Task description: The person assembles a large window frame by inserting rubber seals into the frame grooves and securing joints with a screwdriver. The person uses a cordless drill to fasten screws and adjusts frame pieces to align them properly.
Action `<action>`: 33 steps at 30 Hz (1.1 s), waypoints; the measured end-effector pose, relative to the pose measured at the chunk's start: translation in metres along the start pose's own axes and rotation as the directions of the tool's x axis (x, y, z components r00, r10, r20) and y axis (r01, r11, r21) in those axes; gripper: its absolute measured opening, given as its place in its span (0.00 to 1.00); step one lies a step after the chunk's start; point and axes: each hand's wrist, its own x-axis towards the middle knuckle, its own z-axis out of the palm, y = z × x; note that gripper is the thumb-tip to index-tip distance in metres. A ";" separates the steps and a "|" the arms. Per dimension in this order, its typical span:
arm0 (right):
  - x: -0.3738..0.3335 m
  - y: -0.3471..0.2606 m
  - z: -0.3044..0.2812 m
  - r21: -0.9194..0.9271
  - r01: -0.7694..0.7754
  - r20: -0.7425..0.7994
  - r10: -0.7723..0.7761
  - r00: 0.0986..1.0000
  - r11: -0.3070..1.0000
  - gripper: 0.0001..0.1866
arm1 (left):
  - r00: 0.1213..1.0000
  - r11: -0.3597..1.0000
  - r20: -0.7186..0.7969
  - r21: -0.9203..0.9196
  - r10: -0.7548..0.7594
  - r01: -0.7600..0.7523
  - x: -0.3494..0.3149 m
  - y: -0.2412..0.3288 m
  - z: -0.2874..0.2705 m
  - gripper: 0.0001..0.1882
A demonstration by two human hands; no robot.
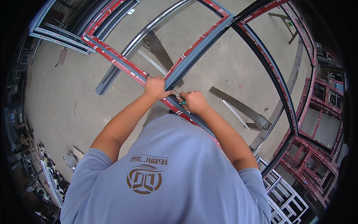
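Observation:
A large dark grey window frame (201,47) with red protective film spans the area in front of me, one rail running just before my body. My left hand (156,87) is closed over that rail beside the joint with a crossbar, its thumb pointing toward the inner corner. To its right, my right hand (194,102) grips a green-handled screwdriver (183,100), fingers curled round the handle. The thin metal shaft points to the corner by my left thumb. Its tip is too small to make out.
Below the frame, metal support beams (238,106) stand above the grey floor (71,100). More frames (65,39) are stacked at the far left. At the right stand red-filmed frames (309,164), with pale frames (285,192) nearer. Assorted items line the left edge.

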 end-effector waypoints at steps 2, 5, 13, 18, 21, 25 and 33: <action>-0.008 0.004 0.003 0.048 -0.003 -0.034 0.005 0.999 0.999 0.15 | 1.000 1.000 0.017 0.002 -0.010 0.010 0.001 0.001 -0.001 0.43; -0.017 0.006 0.008 0.120 -0.030 -0.061 0.038 0.997 0.992 0.16 | 1.000 1.000 0.003 0.007 0.016 -0.016 0.002 0.001 -0.003 0.44; -0.015 0.007 0.012 0.088 0.000 -0.069 0.006 0.998 0.996 0.16 | 0.997 0.999 -0.063 0.017 0.039 -0.038 0.000 -0.001 0.007 0.42; -0.009 0.000 0.008 0.013 -0.006 -0.004 0.006 1.000 1.000 0.17 | 0.997 0.999 -0.070 0.018 0.040 -0.039 -0.001 0.000 0.007 0.40; -0.009 -0.003 0.006 0.061 0.004 0.003 -0.004 1.000 0.998 0.17 | 0.995 0.999 -0.094 0.007 0.042 -0.042 -0.003 0.000 0.008 0.40; -0.010 -0.003 0.005 0.054 0.019 -0.004 -0.019 1.000 0.998 0.16 | 0.998 0.999 -0.054 0.020 0.031 -0.030 -0.002 -0.001 0.011 0.38; 0.008 -0.017 -0.004 -0.005 0.013 0.057 -0.013 0.998 1.000 0.14 | 0.997 1.000 0.070 0.010 -0.021 0.020 0.001 0.002 0.008 0.38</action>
